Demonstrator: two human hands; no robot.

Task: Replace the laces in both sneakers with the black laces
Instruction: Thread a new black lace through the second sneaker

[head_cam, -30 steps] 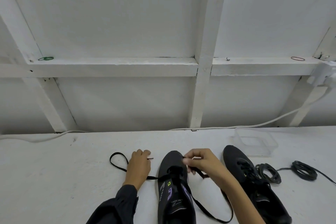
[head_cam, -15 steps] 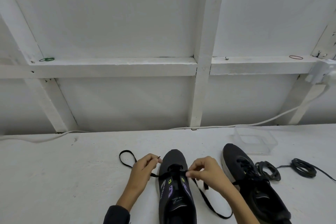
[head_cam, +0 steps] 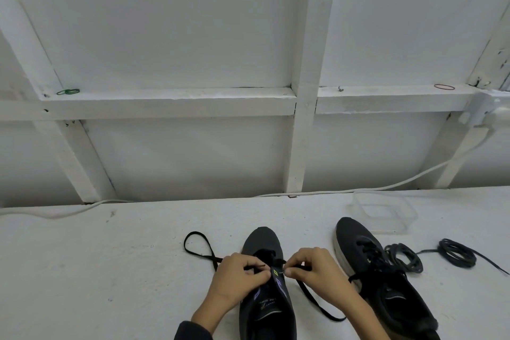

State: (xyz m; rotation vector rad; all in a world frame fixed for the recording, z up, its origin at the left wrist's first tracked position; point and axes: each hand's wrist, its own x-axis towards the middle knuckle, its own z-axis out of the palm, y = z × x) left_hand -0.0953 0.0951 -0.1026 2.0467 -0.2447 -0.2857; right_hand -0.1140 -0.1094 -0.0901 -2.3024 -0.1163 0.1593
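White painted tabletop [head_cam: 110, 270]: left hand [head_cam: 237, 277] and right hand [head_cam: 317, 270] pinch flat black lace [head_cam: 198, 247] over dark mesh sneaker [head_cam: 262, 239]; best threaded untwisted, tension even

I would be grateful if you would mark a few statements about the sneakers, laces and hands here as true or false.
1. The left hand and right hand both pinch the black lace over the nearer sneaker. True.
2. The coiled laces sit inside the clear container. False: the coiled laces lie on the table, outside the clear container.
3. A green rubber band lies on the wall ledge. True.
4. The other sneaker has no lace. False: the other sneaker is laced.
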